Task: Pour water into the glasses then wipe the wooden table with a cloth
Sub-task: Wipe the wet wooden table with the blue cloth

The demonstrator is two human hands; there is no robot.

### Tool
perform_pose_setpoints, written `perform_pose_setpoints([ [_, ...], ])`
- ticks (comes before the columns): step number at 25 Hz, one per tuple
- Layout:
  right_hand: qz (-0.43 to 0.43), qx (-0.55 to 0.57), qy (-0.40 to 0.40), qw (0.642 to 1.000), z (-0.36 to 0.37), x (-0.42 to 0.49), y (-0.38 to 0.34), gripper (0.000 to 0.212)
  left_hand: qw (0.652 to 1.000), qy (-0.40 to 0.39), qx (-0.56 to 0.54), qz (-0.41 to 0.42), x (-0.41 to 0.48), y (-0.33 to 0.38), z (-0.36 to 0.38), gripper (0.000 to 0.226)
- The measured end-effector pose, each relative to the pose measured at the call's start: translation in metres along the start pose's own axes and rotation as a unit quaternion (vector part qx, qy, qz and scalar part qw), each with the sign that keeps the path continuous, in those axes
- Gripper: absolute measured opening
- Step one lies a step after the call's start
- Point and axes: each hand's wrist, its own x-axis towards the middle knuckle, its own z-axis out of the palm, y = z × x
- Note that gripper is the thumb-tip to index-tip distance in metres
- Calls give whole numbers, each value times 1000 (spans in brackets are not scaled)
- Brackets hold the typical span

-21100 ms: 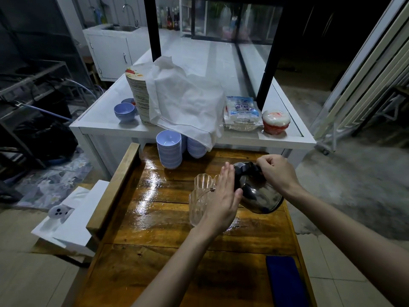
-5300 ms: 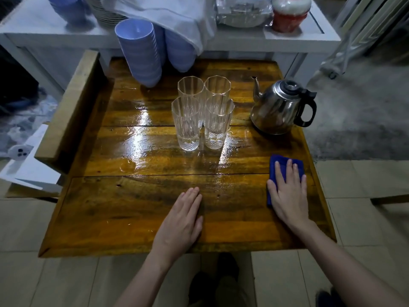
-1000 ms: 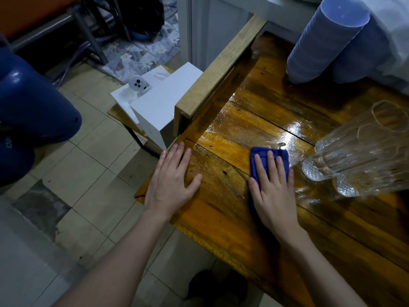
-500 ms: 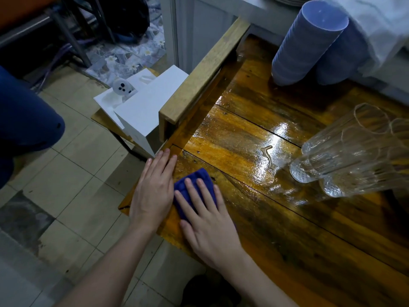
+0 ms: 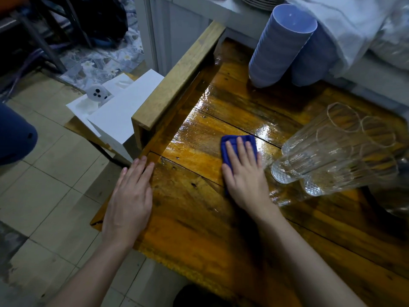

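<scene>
4 clear glasses (image 5: 338, 149) stand close together on the right side of the wooden worktop (image 5: 199, 218). They have ridged sides and thick bases. I cannot tell how much water is in them. Behind them, at the far edge, 2 stacks of blue bowls (image 5: 281, 45) stand side by side. A white cloth cover (image 5: 354, 25) hangs down over the stack on the right. At the far right edge a bit of a shiny metal thing shows, too cut off to tell what it is.

The right hand (image 5: 245, 173) lies flat with its fingers spread on a small blue cloth (image 5: 239, 142), pressing it onto the wet, shiny boards. The cloth sits near the middle of the worktop, just to the left of the glasses but not touching them. The left hand (image 5: 130, 200) lies flat and open on the near left corner of the worktop, holding nothing. The 2 hands are well apart.

A raised wooden rail (image 5: 177, 78) runs along the left edge, and it stops before the near corner. The boards between the rail and the cloth are bare and wet. The near part of the worktop looks duller and is bare too. White boxes (image 5: 119, 114) sit on the tiled floor (image 5: 48, 185) just beside the rail.
</scene>
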Motion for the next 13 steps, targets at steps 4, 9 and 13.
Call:
perform_pose_setpoints([
  [4,37,-1,31,999,3,13,11,62,1000,2,-1,-4,0,1,-1,49],
  [9,49,-11,32,998,8,5,-21,64,999,5,41,9,0,6,-2,48],
  [13,-28,14,33,999,15,-23,-73,62,990,-39,93,95,-3,4,1,51],
])
